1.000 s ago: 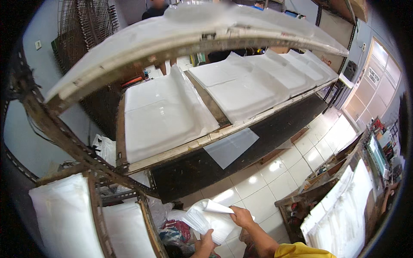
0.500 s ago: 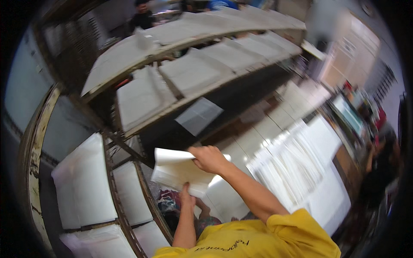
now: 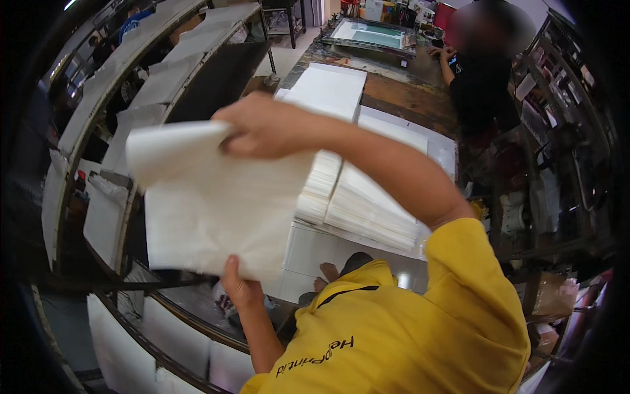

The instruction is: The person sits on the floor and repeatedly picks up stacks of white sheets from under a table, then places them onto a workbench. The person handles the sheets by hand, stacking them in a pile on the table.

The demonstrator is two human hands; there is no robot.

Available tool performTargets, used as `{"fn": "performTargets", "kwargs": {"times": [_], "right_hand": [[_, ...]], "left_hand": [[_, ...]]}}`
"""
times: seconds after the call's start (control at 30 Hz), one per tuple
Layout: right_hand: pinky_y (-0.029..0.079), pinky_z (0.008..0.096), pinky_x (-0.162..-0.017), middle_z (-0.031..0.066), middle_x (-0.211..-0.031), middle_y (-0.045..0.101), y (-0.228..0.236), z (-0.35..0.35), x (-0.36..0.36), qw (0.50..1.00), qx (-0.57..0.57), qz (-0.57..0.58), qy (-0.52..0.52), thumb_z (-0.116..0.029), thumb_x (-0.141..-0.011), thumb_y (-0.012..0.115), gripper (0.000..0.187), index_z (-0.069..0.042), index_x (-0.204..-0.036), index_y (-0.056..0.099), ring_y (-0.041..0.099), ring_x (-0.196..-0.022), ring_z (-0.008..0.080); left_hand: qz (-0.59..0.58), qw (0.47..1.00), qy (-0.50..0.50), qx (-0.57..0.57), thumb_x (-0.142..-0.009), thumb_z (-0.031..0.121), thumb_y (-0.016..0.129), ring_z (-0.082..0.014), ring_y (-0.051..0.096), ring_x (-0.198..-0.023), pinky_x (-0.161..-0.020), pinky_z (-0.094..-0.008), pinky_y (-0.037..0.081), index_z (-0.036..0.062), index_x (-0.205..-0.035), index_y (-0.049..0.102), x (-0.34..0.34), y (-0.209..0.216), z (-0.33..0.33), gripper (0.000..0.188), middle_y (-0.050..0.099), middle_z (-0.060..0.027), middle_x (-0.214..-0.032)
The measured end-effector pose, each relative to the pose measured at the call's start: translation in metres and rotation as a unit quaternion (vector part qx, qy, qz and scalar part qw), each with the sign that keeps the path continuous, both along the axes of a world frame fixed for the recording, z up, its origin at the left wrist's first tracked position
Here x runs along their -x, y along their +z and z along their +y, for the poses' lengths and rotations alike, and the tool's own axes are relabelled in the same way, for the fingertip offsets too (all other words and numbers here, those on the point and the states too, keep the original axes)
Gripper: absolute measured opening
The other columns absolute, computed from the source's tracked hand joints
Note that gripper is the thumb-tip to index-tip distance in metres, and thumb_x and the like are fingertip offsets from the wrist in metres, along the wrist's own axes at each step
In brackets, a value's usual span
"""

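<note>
A large off-white sheet of paper point(image 3: 220, 210) hangs between my two hands; I cannot tell whether it is one layer or several. My right hand point(image 3: 269, 128) is closed on its top edge, and the paper curls over to the left of the fingers. At the lower edge my left hand point(image 3: 242, 287) pinches it, thumb on the front and the fingers partly hidden. Behind the paper, on the worktable, lie stacks of white paper point(image 3: 374, 220), partly covered by the sheet and my right forearm.
Racks with paper-covered shelves point(image 3: 157, 82) line the left side, and another rack point(image 3: 161, 348) stands at the lower left. A framed screen point(image 3: 371, 34) lies at the worktable's point(image 3: 400, 98) far end. Across it is a person in black point(image 3: 482, 92). Dark shelving point(image 3: 558, 144) stands at right.
My view has swung to the right, bringing the worktable to the middle. The paper is now raised closer and opened wider, with both hands still holding it.
</note>
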State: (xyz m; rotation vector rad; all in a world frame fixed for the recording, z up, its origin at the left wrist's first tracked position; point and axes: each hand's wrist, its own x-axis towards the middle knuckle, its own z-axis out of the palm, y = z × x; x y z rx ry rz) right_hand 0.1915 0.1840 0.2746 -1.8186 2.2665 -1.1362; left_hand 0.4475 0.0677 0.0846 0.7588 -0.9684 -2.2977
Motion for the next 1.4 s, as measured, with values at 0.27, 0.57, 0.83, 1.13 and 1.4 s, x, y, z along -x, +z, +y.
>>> {"fn": "performTargets", "kwargs": {"times": [0.27,0.57,0.83,1.13,1.4], "right_hand": [[0.049,0.0347,-0.086,0.0149,-0.103,0.070,0.019,0.192,0.052,0.979,-0.078,-0.008,-0.189,-0.023,-0.084,0.064,0.036,-0.004,-0.114,0.066,0.065,-0.093,0.0240],[0.048,0.0311,-0.087,0.0063,-0.103,0.069,-0.039,0.351,0.152,0.957,-0.118,-0.147,-0.220,-0.017,-0.090,0.063,0.035,-0.001,-0.121,0.063,0.061,-0.093,0.0143],[0.050,0.0307,-0.080,0.0055,-0.100,0.069,-0.148,0.380,0.194,0.904,-0.174,-0.317,-0.231,-0.020,-0.089,0.064,0.036,-0.003,-0.121,0.063,0.064,-0.085,0.0139],[0.051,0.0311,-0.077,0.0068,-0.098,0.069,-0.201,0.372,0.202,0.880,-0.194,-0.372,-0.221,-0.022,-0.088,0.065,0.038,-0.001,-0.119,0.063,0.064,-0.082,0.0145],[0.051,0.0324,-0.077,0.0089,-0.098,0.069,-0.231,0.363,0.209,0.893,-0.199,-0.369,-0.161,-0.023,-0.086,0.067,0.039,0.001,-0.116,0.065,0.064,-0.083,0.0158]], "left_hand": [[0.040,0.991,-0.123,-0.045,-0.088,0.009,0.067,-0.0230,0.059,-0.112,-0.098,-0.0377,0.048,-0.0026,-0.134,0.046,0.081,0.039,0.167,0.052,0.058,-0.0120,-0.123],[0.010,0.983,-0.150,-0.105,-0.086,0.007,0.068,-0.0224,0.057,-0.111,-0.097,-0.0346,0.048,-0.0024,-0.133,0.045,0.167,0.023,0.321,0.052,0.057,-0.0126,-0.121],[-0.095,0.983,-0.103,-0.118,-0.085,0.006,0.067,-0.0272,0.058,-0.111,-0.093,-0.0385,0.052,-0.0048,-0.136,0.036,0.189,-0.030,0.363,0.061,0.054,-0.0175,-0.124],[-0.176,0.968,-0.075,-0.163,-0.086,0.002,0.064,-0.0318,0.064,-0.100,-0.082,-0.0437,0.060,-0.0091,-0.131,0.040,0.197,-0.037,0.352,0.052,0.056,-0.0220,-0.118],[-0.196,0.968,-0.034,-0.152,-0.086,0.002,0.063,-0.0330,0.063,-0.104,-0.086,-0.0443,0.059,-0.0075,-0.136,0.035,0.192,-0.061,0.358,0.058,0.055,-0.0225,-0.122]]}}
